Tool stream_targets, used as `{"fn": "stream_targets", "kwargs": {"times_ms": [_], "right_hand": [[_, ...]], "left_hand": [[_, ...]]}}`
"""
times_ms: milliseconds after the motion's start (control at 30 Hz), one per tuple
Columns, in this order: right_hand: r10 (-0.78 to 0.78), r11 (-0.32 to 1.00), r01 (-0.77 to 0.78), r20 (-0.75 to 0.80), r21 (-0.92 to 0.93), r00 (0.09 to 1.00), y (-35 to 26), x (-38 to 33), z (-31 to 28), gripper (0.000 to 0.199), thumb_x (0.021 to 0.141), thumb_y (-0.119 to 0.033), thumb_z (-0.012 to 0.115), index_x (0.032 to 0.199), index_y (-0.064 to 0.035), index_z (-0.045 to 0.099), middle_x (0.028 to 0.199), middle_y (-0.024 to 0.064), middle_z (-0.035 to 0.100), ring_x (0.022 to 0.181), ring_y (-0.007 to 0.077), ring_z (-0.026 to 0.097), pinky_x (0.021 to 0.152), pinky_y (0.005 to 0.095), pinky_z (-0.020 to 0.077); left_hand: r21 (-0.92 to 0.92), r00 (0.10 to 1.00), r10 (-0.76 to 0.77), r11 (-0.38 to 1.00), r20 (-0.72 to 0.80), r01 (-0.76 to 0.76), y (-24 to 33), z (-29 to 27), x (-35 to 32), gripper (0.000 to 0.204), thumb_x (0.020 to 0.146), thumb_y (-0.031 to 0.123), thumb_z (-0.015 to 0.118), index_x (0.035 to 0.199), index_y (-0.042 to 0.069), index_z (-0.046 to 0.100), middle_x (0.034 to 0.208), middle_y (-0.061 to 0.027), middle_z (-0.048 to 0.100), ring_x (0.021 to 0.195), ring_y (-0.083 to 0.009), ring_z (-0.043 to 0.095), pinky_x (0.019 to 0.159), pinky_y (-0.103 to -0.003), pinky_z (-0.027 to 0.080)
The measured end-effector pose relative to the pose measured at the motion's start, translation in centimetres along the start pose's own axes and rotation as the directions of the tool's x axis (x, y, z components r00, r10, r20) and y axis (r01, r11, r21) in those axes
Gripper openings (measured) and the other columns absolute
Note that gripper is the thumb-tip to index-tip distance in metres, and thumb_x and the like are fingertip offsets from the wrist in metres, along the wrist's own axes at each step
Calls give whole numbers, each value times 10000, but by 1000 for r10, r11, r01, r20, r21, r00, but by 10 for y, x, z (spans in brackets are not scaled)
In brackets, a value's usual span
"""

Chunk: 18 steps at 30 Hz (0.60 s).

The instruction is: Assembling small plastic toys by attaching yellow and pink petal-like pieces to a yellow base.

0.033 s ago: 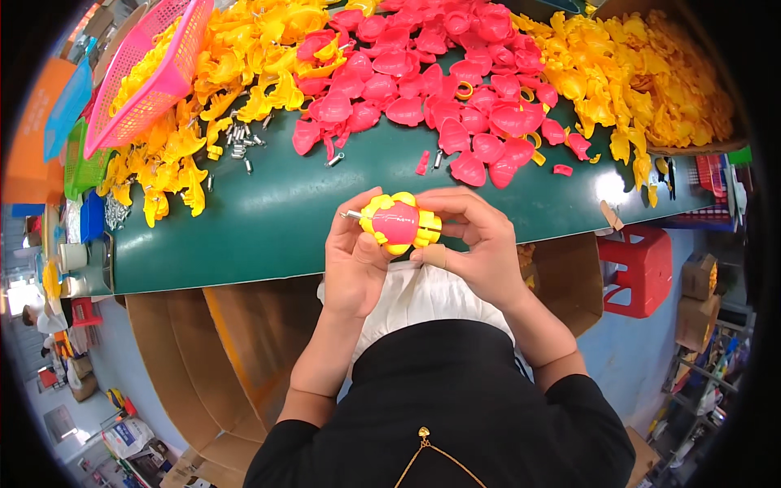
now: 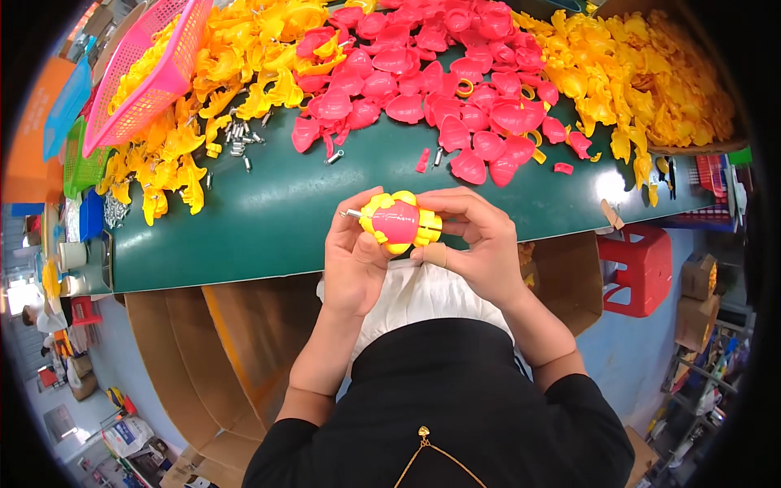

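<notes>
Between my two hands, just over the table's front edge, is a rounded pink and yellow plastic toy (image 2: 397, 224). A small metal piece, perhaps a spring, sticks out of its left end. My left hand (image 2: 358, 264) grips that end, thumb below and fingers above. Around the yellow right end close the thumb and fingers of my right hand (image 2: 476, 236), with a tan bandage on one digit. Beyond the hands, loose pink shell pieces (image 2: 404, 110) are heaped on the green table (image 2: 268, 244). A few small metal springs (image 2: 237, 138) lie left of them.
Yellow plastic parts (image 2: 252, 49) pile up on the left, next to a tilted pink basket (image 2: 154, 89). More yellow parts (image 2: 651, 73) fill a carton at the far right. Below the table are open cardboard boxes (image 2: 187, 350) and a red stool (image 2: 639, 272).
</notes>
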State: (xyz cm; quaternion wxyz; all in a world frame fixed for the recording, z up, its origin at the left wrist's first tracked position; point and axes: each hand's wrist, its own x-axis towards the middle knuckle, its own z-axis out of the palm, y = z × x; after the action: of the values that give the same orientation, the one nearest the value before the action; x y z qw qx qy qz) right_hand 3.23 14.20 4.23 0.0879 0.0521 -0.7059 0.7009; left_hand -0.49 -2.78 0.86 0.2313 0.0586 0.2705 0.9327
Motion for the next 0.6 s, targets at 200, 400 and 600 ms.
{"fn": "stream_targets", "kwargs": {"times_ms": [200,400,600], "right_hand": [[-16,999,16,-2,42,1000,4,-3,4,413,725,59,769,1119,43,646,1094,144,627,1027,215,638,892,339,565],[192,971,-218,222,96,956,9,-3,-17,438,774,7,749,1197,16,631,1043,127,647,971,202,656,886,323,556],[121,987,-86,281,-133,952,-2,12,-16,438,769,-52,775,1184,-1,644,1023,126,669,941,192,671,831,305,545]], "left_hand": [[360,965,255,897,53,-257,-5,-10,2,633,657,28,868,1175,40,505,1262,-138,550,1142,-237,586,959,-370,517],[699,991,80,703,104,-131,22,-1,-5,712,568,18,901,1192,19,558,1196,-141,614,1070,-213,628,864,-331,560],[735,979,145,647,142,-203,20,-19,-10,670,614,-23,864,1216,-13,569,1209,-169,620,1095,-221,619,891,-332,562]]}}
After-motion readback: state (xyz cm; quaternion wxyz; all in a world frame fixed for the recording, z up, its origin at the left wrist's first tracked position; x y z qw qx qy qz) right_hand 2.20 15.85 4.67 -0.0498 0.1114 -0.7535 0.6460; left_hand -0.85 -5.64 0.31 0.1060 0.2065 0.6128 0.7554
